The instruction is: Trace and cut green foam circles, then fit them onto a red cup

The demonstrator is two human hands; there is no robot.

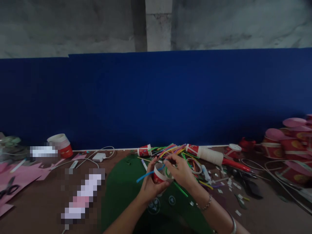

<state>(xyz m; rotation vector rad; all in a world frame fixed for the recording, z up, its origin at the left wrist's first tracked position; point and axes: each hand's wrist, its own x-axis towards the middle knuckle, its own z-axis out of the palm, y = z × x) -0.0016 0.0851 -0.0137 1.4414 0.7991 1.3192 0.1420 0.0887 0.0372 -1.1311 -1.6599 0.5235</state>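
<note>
In the middle of the head view, my left hand [150, 187] is wrapped round a red and white paper cup [159, 177], its open mouth tilted upward. A blue pipe cleaner [141, 178] crosses the cup's mouth and sticks out past my left fingers. At the cup's far right rim, my right hand [179, 169] pinches the blue pipe cleaner's inner end between thumb and fingertips; the fingertips partly hide it. Below my right hand, a green pipe cleaner [180, 189] slants downward. Behind both hands lies a pile of coloured pipe cleaners [170, 149].
A stack of paper cups [211, 156] lies on its side at the back right, near a red-handled tool [235, 164]. Pink-topped cups [293, 143] crowd the right. Scissors [9, 188] rest on pink paper [23, 175] at left. White cables and paper scraps [237, 186] litter the table.
</note>
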